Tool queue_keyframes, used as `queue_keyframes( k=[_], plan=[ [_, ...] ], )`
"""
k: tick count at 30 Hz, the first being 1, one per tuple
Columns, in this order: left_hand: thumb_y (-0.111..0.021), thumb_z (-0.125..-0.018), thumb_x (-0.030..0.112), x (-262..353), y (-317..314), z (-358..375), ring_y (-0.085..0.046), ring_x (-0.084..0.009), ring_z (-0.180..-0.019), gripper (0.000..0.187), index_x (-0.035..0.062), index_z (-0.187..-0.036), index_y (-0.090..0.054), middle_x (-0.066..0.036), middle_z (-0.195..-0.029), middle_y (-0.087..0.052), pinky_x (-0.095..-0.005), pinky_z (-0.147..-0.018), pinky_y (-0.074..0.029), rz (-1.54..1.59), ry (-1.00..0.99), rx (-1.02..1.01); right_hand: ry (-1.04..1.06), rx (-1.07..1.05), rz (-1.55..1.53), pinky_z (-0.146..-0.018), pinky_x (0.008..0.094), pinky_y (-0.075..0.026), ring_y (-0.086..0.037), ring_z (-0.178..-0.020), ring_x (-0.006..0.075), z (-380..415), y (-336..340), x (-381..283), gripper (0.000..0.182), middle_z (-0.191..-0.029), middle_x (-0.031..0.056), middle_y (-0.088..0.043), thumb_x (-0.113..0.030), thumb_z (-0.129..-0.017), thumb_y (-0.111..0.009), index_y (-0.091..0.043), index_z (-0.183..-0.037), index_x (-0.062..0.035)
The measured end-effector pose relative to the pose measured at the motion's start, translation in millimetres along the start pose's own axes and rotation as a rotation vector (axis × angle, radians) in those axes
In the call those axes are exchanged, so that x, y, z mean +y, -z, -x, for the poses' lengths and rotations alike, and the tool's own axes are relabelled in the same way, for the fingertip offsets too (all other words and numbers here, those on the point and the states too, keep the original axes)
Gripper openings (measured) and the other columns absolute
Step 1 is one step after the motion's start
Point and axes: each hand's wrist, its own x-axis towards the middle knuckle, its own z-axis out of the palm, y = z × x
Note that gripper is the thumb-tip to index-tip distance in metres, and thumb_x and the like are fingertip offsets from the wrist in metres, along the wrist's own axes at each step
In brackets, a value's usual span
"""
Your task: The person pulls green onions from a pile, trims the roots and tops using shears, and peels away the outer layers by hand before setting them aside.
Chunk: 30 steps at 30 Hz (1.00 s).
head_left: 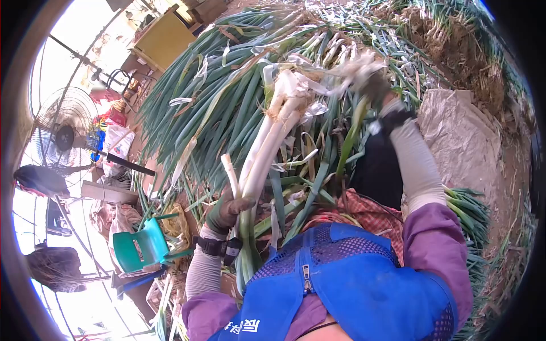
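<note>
Left hand clamped on green onions, right hand a blur beside them

The left hand [227, 211], lower left of centre, is closed around a few thick green onions [264, 145]. Their white stalks slant up to the root ends at the upper centre; the green leaves hang below the fist, beside the blue vest [364, 267]. The right hand [373, 86], upper right of centre, is near the root ends, with pale strands [350, 71] next to it. Both are blurred, so I cannot tell whether its fingers are together or apart.

A big heap of onions [205, 108] spreads across the upper centre, behind the held ones. A brown sheet [455, 125] lies at the right. A fan [63, 136] stands at the left, above a green chair [139, 245] at the lower left.
</note>
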Motion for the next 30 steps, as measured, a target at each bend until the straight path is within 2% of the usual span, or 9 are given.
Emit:
queue_keyframes(
  k=[5, 10, 13, 14, 17, 20, 23, 28, 30],
  plan=[
    [-0.064, -0.083, 0.019, -2, -11, 0, -0.061, -0.0179, -0.093, 0.045, -0.0030, -0.122, -0.056, -0.009, -0.105, -0.063, -0.0308, -0.083, -0.050, -0.118, -0.084, 0.046, -0.003, 0.184, 0.322, -0.085, 0.0396, -0.052, -0.065, -0.091, 0.0268, -29, 63, 22, 0.029, -0.091, 0.0113, -0.065, -0.031, -0.090, -0.061, -0.068, -0.101, -0.0049],
    [-0.071, -0.082, 0.026, 2, -28, -15, -0.062, -0.0154, -0.079, 0.038, -0.0031, -0.106, -0.063, -0.006, -0.089, -0.065, -0.0299, -0.075, -0.051, -0.114, -0.021, 0.037, 0.593, -0.233, 0.055, -0.085, 0.0397, -0.052, -0.065, -0.094, 0.0268, -25, -36, -63, 0.030, -0.089, 0.0123, -0.064, -0.034, -0.088, -0.060, -0.069, -0.096, -0.0061],
    [-0.072, -0.082, 0.019, 15, -48, -13, -0.063, -0.0141, -0.079, 0.038, -0.0037, -0.110, -0.061, -0.007, -0.090, -0.065, -0.0284, -0.073, -0.052, -0.154, 0.015, 0.064, 0.419, -0.467, 0.898, -0.082, 0.0399, -0.053, -0.068, -0.090, 0.0321, -21, -80, -58, 0.030, -0.091, 0.0182, -0.069, -0.031, -0.088, -0.057, -0.072, -0.089, -0.0056],
    [-0.072, -0.081, 0.017, 16, -52, -12, -0.063, -0.0141, -0.079, 0.038, -0.0038, -0.111, -0.060, -0.006, -0.090, -0.065, -0.0283, -0.073, -0.051, -0.170, 0.018, 0.095, 0.445, -0.221, 0.754, -0.082, 0.0397, -0.053, -0.068, -0.092, 0.0330, -31, -113, -13, 0.027, -0.100, 0.0186, -0.070, -0.029, -0.087, -0.056, -0.073, -0.092, -0.0081],
    [-0.068, -0.083, 0.015, 12, -47, -7, -0.063, -0.0157, -0.080, 0.037, -0.0037, -0.113, -0.059, -0.007, -0.092, -0.066, -0.0291, -0.073, -0.052, -0.131, 0.009, 0.139, 0.144, -0.058, 0.691, -0.087, 0.0370, -0.053, -0.066, -0.103, 0.0247, -24, -83, -53, 0.031, -0.110, 0.0151, -0.068, -0.030, -0.087, -0.058, -0.069, -0.107, -0.0097],
    [-0.063, -0.082, 0.018, 14, -46, 5, -0.063, -0.0180, -0.078, 0.039, -0.0027, -0.114, -0.058, -0.007, -0.090, -0.066, -0.0293, -0.070, -0.052, -0.138, -0.181, 0.193, -0.562, -0.038, 0.425, -0.090, 0.0356, -0.053, -0.065, -0.105, 0.0264, -63, -5, -22, 0.038, -0.116, 0.0156, -0.065, -0.029, -0.090, -0.058, -0.061, -0.120, -0.0053],
    [-0.062, -0.082, 0.022, 0, -16, 9, -0.062, -0.0169, -0.078, 0.038, -0.0021, -0.111, -0.058, -0.007, -0.089, -0.065, -0.0287, -0.069, -0.051, -0.108, -0.058, 0.200, -0.327, 0.078, -0.049, -0.090, 0.0354, -0.053, -0.065, -0.104, 0.0269, -54, 13, 22, 0.039, -0.117, 0.0159, -0.065, -0.029, -0.091, -0.057, -0.059, -0.121, -0.0038],
    [-0.061, -0.083, 0.029, 13, -12, -14, -0.061, -0.0156, -0.073, 0.036, 0.0005, -0.105, -0.060, -0.005, -0.085, -0.064, -0.0299, -0.066, -0.051, -0.013, -0.037, 0.194, -0.227, -0.512, -1.486, -0.090, 0.0351, -0.053, -0.065, -0.103, 0.0278, 30, -81, -23, 0.041, -0.118, 0.0165, -0.063, -0.029, -0.094, -0.056, -0.055, -0.124, -0.0013],
    [-0.060, -0.085, 0.027, -2, 2, -26, -0.062, -0.0157, -0.073, 0.031, 0.0019, -0.103, -0.060, -0.005, -0.086, -0.064, -0.0302, -0.066, -0.052, -0.565, -0.647, 0.096, -0.189, -0.746, -1.488, -0.094, 0.0320, -0.050, -0.062, -0.106, 0.0228, 51, -135, -30, 0.040, -0.121, 0.0142, -0.061, -0.023, -0.095, -0.057, -0.052, -0.129, -0.0021]
  ],
)
